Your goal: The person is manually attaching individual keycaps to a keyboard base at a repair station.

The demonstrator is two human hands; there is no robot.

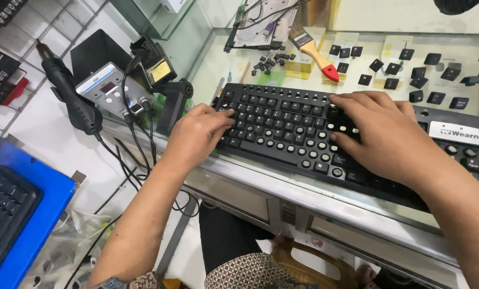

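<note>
A black keyboard (282, 120) lies on a glass counter (282, 184), many of its keycaps gone so that the white switch domes show. My left hand (196, 134) rests on the keyboard's left end, fingertips pressing on keys there. My right hand (381, 131) lies flat over the middle of the keyboard, fingers spread on the bare switches. Whether a keycap sits under either hand is hidden. Several loose black keycaps (410, 75) lie scattered on the counter behind the keyboard.
A paintbrush with a red-tipped wooden handle (315, 51) lies behind the keyboard, near a circuit board (261, 27). Left of the counter stand a soldering station (111, 88) and a hot-air gun (70, 99) with trailing cables. A blue box with another keyboard (14, 214) sits at lower left.
</note>
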